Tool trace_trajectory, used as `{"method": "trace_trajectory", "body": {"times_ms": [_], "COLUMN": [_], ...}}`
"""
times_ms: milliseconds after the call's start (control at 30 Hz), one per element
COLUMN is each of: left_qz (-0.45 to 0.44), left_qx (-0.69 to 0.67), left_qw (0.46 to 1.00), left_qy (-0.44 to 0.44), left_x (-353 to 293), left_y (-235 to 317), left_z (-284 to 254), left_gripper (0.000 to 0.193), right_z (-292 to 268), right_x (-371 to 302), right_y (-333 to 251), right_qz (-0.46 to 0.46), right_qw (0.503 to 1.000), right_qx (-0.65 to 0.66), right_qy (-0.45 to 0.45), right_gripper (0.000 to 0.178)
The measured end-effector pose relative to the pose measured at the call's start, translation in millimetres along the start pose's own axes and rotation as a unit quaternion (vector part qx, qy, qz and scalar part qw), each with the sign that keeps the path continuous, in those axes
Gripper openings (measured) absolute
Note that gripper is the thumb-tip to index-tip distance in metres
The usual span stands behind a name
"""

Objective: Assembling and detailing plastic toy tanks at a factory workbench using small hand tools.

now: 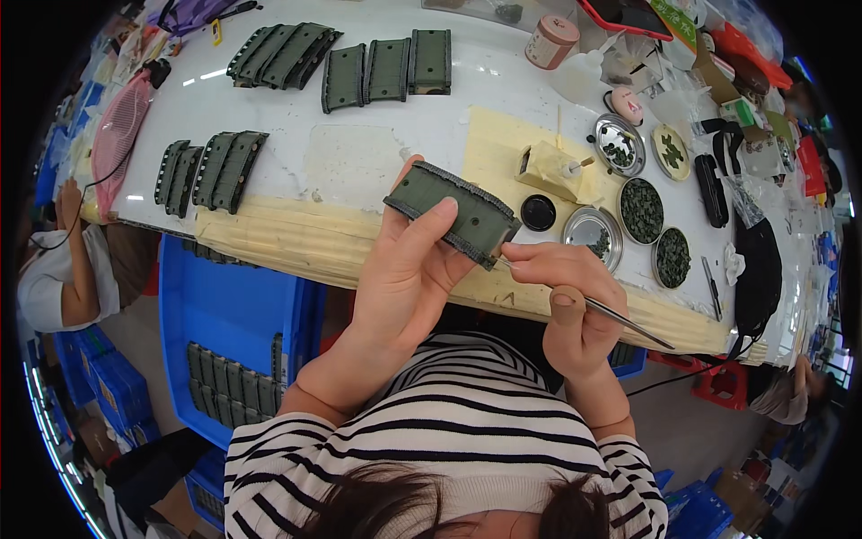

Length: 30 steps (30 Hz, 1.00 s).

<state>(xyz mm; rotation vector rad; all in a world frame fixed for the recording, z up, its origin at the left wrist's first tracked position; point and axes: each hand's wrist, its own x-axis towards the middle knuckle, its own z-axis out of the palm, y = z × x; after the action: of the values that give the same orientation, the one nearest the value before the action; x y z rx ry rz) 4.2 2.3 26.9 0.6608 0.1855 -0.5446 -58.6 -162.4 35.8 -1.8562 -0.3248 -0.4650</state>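
My left hand (406,269) grips a dark green curved panel (453,208) with ribbed edges and small round holes, tilted above the table's front edge. Its thumb presses on the panel's face. My right hand (579,305) is closed around slim metal tweezers (628,325), and their tip meets the panel's lower right corner. A beige cover sits on one right fingertip. Whether the tip pinches anything is too small to tell. Close to my right hand are a round metal tin (593,225) with a few green bits and a black round lid (538,213).
More green panels (386,72) lie in groups at the table's far side and left. Tins of small green pieces (641,211) stand at right, near a paper-wrapped bottle (557,171). A blue crate (229,296) with panels sits below left. Another person (72,269) is at left.
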Motion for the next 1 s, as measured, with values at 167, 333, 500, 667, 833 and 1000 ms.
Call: {"method": "trace_trajectory", "body": {"times_ms": [167,333,500,667,833,1000], "left_qz": [0.002,0.013,0.004,-0.007,-0.009,-0.014], "left_qx": [-0.001,0.003,-0.002,-0.015,-0.006,-0.01], "left_qw": [1.0,1.0,1.0,1.0,1.0,0.999], "left_qy": [0.002,0.004,0.008,0.001,-0.018,-0.031], "left_x": [-1,-1,0,0,-1,0], "left_y": [0,-2,-2,-3,-3,-4], "left_z": [3,3,2,1,0,0], "left_gripper": [0.05,0.053,0.053,0.052,0.053,0.053], "right_z": [1,1,2,2,-1,-5], "right_x": [0,1,-1,-3,-3,-3], "right_y": [1,1,0,-6,-11,-13], "right_qz": [-0.001,-0.009,-0.027,-0.044,-0.063,-0.068], "right_qw": [1.0,1.0,0.998,0.995,0.994,0.993], "right_qx": [-0.004,-0.026,-0.062,-0.084,-0.088,-0.091], "right_qy": [0.001,-0.004,-0.009,-0.017,-0.03,-0.042], "right_gripper": [0.015,0.015,0.02,0.028,0.03,0.035]}}
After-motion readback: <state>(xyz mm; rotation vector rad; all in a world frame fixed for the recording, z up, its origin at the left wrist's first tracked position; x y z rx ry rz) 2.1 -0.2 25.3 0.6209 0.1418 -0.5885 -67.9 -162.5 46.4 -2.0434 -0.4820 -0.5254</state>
